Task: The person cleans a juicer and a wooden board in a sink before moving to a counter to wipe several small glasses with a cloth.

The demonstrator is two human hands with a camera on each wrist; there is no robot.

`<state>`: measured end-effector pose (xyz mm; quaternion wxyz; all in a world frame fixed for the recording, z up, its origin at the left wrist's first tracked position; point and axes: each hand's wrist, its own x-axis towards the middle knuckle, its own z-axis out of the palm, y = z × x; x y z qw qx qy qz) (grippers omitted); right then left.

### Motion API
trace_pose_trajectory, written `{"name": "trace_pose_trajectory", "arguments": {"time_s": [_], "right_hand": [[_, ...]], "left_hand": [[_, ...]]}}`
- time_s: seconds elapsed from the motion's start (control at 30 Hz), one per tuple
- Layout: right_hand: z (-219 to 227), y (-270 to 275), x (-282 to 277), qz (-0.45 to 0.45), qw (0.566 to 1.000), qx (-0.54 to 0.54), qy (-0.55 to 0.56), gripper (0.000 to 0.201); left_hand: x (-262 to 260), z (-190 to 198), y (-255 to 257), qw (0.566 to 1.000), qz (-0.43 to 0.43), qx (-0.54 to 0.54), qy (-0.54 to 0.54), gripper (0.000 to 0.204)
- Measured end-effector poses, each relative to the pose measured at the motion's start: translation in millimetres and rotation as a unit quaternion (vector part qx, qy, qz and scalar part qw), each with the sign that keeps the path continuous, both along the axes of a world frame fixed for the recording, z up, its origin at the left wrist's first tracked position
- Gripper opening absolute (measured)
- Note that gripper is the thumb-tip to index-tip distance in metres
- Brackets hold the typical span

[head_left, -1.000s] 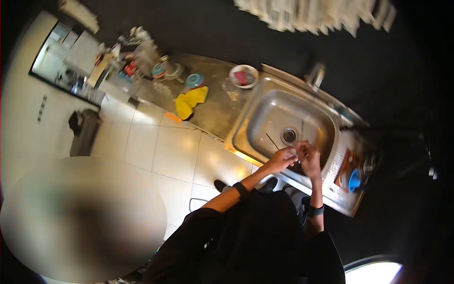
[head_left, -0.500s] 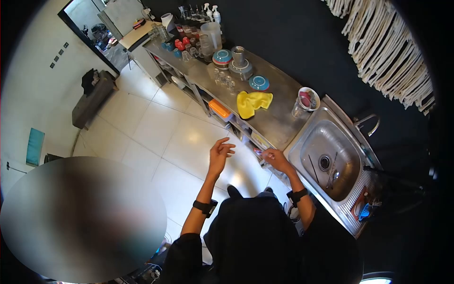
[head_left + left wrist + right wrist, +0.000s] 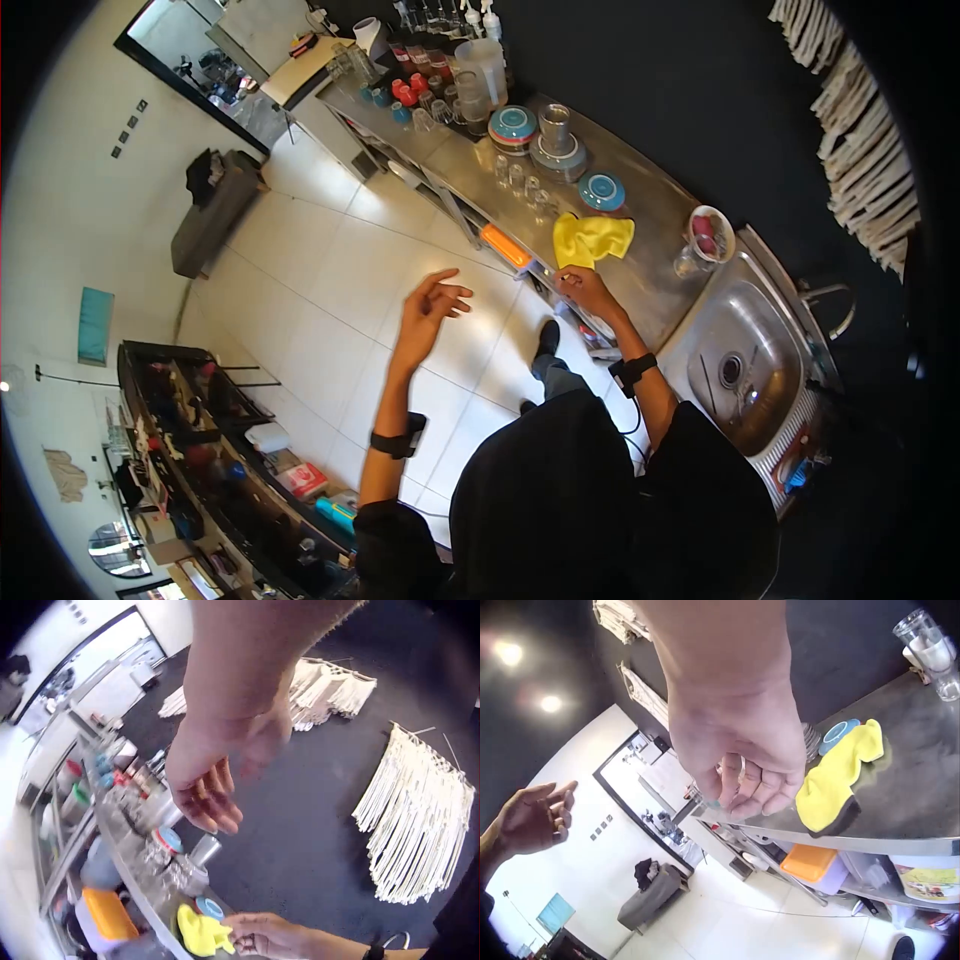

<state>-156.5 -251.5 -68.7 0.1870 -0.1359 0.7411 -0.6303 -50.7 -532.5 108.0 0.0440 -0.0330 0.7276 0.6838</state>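
My left hand (image 3: 433, 302) hangs over the tiled floor with relaxed, slightly bent fingers and nothing in them. My right hand (image 3: 588, 291) is at the counter's front edge, its fingers loosely curled and empty. Just beyond it, a crumpled yellow cloth (image 3: 592, 241) lies on the metal counter (image 3: 655, 215). In the right wrist view the cloth (image 3: 832, 780) droops at the edge, beside the fingers. Close behind the cloth sits an upturned blue bowl (image 3: 602, 191). Several small clear glasses (image 3: 516, 177) stand left of the cloth.
The steel sink (image 3: 750, 350) at the right holds some utensils around its drain. Beside it are a white tub (image 3: 722, 222) and a faucet (image 3: 835, 300). More bowls (image 3: 513, 128), cups and a clear pitcher (image 3: 480, 70) line the counter. An orange-lidded container (image 3: 505, 246) sits on the shelf below.
Both hands have left the sink, where they were together a second ago, and have separated. My right hand has come along the counter to beside the yellow cloth. The view has swung left.
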Motion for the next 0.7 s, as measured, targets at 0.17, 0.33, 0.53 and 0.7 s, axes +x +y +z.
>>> {"name": "trace_pose_trajectory", "arguments": {"time_s": [0.17,0.33,0.53,0.7], "right_hand": [[-23.6,-32.6,-74.0,-0.015,1.0,0.019,0.004,0.018],[7.0,-59.2,-123.8,0.061,0.997,0.022,0.042,0.021],[8.3,-63.9,-141.2,-0.024,0.999,0.019,0.023,0.021],[3.4,-69.7,-147.7,-0.128,0.987,-0.046,-0.083,0.019]], "left_hand": [[-80.3,64.2,-55.2,0.991,0.051,-0.119,0.025,0.033],[-121.2,14.5,-53.7,0.986,-0.02,-0.127,-0.109,0.031],[-190.2,-105.3,-18.8,0.976,-0.157,-0.042,-0.148,0.029],[-259.8,-160.0,-13.4,0.978,-0.188,-0.043,-0.076,0.028]]}}
